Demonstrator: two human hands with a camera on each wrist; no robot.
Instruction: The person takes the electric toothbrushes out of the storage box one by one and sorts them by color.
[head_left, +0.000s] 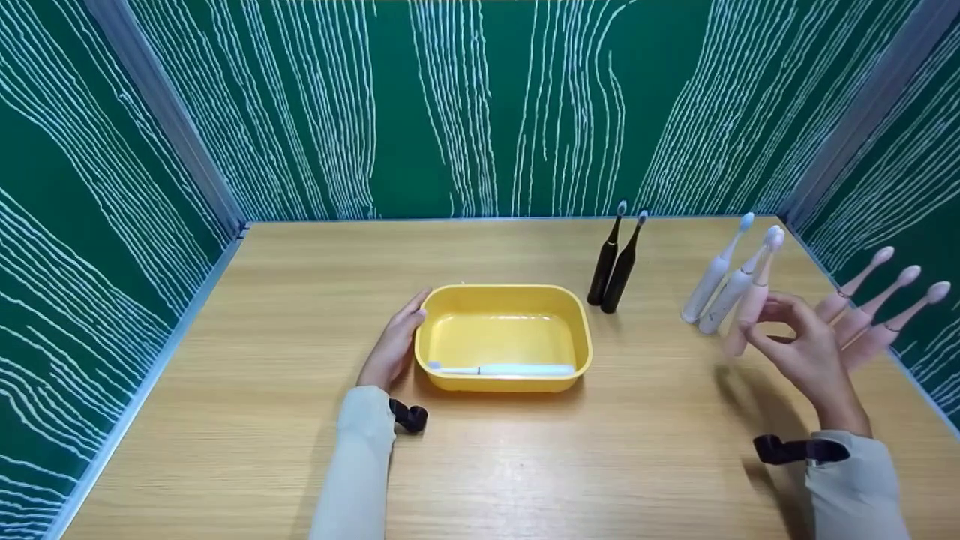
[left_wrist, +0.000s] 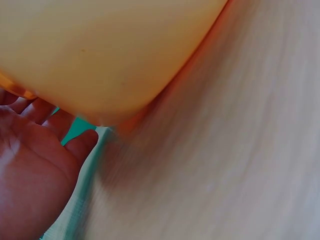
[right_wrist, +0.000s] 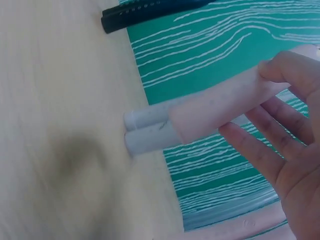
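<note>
A pink electric toothbrush (head_left: 752,306) hangs upright in my right hand (head_left: 806,349), pinched between thumb and fingers. In the right wrist view its handle (right_wrist: 225,105) is raised off the table, in front of two white electric toothbrushes (head_left: 724,300). My left hand (head_left: 395,341) rests with relaxed fingers against the left side of a yellow tub (head_left: 504,384). The left wrist view shows its palm and fingers (left_wrist: 60,122) beside the tub's outer wall. Inside the tub, a white electric toothbrush (head_left: 525,370) lies along the near wall.
Two black electric toothbrushes (head_left: 611,274) stand behind and right of the tub. Several more pink electric toothbrushes (head_left: 862,322) stand at the right, partly behind my right hand. Green panels (head_left: 427,112) with white wavy lines enclose the wooden table (head_left: 300,300).
</note>
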